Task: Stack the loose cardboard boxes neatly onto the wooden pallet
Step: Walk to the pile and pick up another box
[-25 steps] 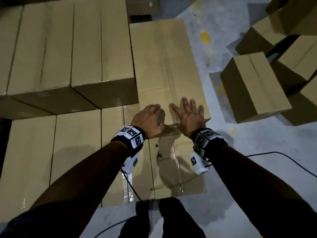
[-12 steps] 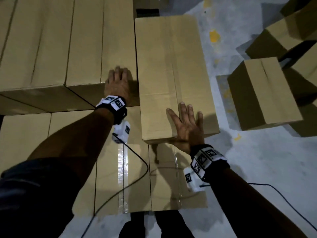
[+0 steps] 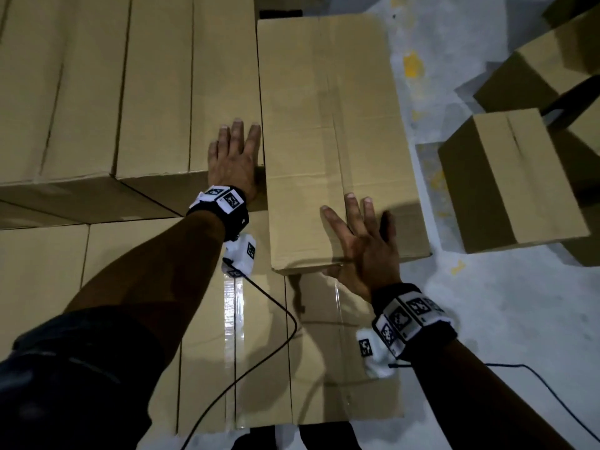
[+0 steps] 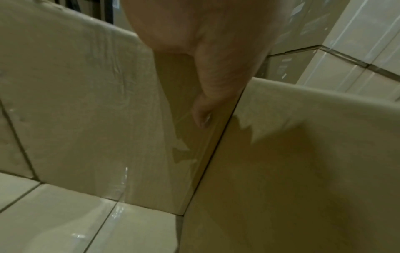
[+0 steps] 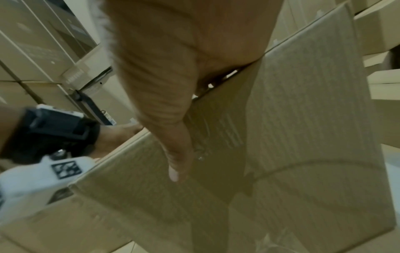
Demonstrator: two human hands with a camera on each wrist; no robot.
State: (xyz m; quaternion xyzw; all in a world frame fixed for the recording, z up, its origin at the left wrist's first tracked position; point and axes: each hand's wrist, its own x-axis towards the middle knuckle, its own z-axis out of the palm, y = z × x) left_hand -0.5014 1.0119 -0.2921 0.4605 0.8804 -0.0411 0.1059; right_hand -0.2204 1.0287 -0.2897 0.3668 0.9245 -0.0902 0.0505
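With two tiers partly built, the newest box [image 3: 328,138] sits on the stack beside the upper row [image 3: 130,86]; the flat left hand [image 3: 235,157] and right hand [image 3: 363,245] press without gripping, while loose boxes [image 3: 506,177] remain on the floor [image 3: 487,319].

Long brown box [image 3: 328,131] flat atop stacked boxes [image 3: 123,86].

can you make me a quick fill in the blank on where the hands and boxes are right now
1. The left hand lies flat on the top of the ____-tier box beside the long box.
2. The right hand presses the long box's near ____ corner with fingers spread.
3. A loose box sits on the ____ to the right of the stack.

Missing words: upper; right; floor
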